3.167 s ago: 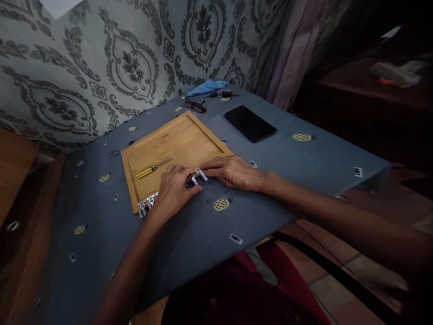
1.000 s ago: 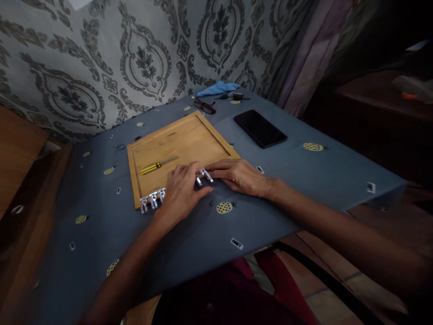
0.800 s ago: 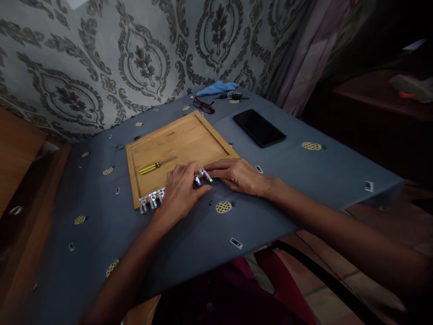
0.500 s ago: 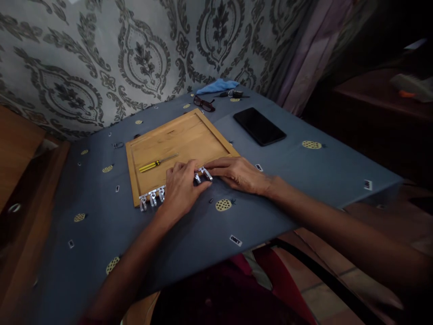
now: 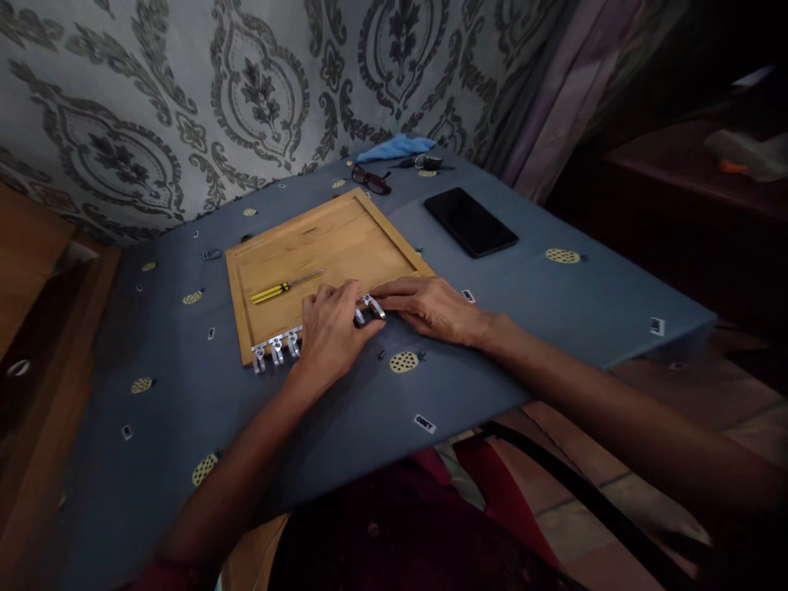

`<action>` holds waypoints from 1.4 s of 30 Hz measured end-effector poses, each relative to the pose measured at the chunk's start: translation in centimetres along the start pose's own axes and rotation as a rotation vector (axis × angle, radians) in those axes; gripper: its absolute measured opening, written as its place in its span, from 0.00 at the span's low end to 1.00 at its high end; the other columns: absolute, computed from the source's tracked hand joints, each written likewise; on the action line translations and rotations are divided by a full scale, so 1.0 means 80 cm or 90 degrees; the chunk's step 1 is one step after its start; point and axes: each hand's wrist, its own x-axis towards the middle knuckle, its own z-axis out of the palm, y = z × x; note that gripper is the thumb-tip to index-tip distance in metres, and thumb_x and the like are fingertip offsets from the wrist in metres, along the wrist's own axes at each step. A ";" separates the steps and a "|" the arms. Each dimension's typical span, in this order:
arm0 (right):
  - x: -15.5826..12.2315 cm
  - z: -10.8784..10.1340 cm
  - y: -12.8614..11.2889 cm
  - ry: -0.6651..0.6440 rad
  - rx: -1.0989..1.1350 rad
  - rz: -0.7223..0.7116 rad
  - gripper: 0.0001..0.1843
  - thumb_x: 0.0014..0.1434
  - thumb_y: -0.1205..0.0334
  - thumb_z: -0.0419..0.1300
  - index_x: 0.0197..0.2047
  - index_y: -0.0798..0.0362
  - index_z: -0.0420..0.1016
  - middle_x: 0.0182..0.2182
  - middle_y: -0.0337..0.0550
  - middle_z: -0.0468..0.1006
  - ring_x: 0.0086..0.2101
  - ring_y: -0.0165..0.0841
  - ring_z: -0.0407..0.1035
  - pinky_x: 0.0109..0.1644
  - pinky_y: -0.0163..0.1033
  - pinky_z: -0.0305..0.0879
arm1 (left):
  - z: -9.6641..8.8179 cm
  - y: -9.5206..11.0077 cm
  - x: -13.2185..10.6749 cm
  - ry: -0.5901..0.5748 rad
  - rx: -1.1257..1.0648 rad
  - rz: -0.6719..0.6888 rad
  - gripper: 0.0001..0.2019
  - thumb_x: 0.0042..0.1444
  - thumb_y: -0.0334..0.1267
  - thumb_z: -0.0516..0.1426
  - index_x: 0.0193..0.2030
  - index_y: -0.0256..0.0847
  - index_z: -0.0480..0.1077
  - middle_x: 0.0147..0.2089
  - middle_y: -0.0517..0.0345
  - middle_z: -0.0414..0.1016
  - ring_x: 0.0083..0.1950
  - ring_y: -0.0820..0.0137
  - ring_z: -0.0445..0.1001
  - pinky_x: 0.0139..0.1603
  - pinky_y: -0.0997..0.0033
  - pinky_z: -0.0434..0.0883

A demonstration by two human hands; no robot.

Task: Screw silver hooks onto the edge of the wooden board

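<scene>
A wooden board [image 5: 336,234] with a raised rim lies on the blue tablecloth [image 5: 554,304]. Along its near edge runs a silver metal hook rail [image 5: 277,345]. My left hand [image 5: 332,328] lies over the middle of the rail, fingers bent down on it. My right hand [image 5: 431,305] rests flat beside it, and its stretched fingertips touch the rail's right end, where two hooks [image 5: 369,309] show between the hands. A yellow-handled screwdriver [image 5: 280,288] lies on the board just beyond my left hand.
A black phone [image 5: 470,222] lies right of the board. Glasses [image 5: 370,177], a blue cloth [image 5: 394,148] and keys [image 5: 424,162] sit at the far edge by the patterned wall. The table's near edge drops off close to my forearms. Dark furniture stands right.
Both hands stay on the hook rail with only small finger shifts. The view has drifted slightly as my head moved; the board and screwdriver have not moved.
</scene>
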 end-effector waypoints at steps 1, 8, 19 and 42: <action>0.000 0.000 0.000 0.002 -0.001 -0.003 0.22 0.63 0.75 0.53 0.56 0.53 0.79 0.54 0.52 0.81 0.52 0.41 0.77 0.54 0.46 0.75 | 0.001 0.001 -0.001 0.002 0.003 0.000 0.20 0.59 0.47 0.65 0.53 0.42 0.68 0.52 0.54 0.80 0.56 0.54 0.71 0.55 0.55 0.64; 0.000 0.002 -0.001 0.005 -0.006 0.006 0.20 0.65 0.73 0.54 0.56 0.53 0.79 0.53 0.52 0.82 0.52 0.41 0.78 0.52 0.45 0.76 | 0.003 0.008 -0.001 0.016 0.021 -0.026 0.19 0.60 0.51 0.63 0.51 0.42 0.69 0.51 0.52 0.81 0.55 0.54 0.71 0.54 0.55 0.64; -0.001 -0.003 -0.005 -0.002 0.010 0.020 0.20 0.66 0.72 0.53 0.56 0.54 0.79 0.54 0.52 0.81 0.52 0.42 0.78 0.54 0.47 0.75 | 0.004 0.011 0.000 0.009 0.034 -0.041 0.17 0.62 0.48 0.61 0.52 0.41 0.69 0.51 0.51 0.81 0.56 0.53 0.71 0.54 0.54 0.63; -0.016 -0.014 -0.103 -0.163 -0.153 -0.003 0.13 0.64 0.78 0.53 0.32 0.53 0.71 0.29 0.42 0.74 0.28 0.32 0.67 0.32 0.38 0.62 | 0.004 0.009 -0.001 -0.002 0.020 -0.034 0.17 0.62 0.48 0.61 0.52 0.42 0.67 0.49 0.51 0.79 0.56 0.54 0.70 0.53 0.53 0.63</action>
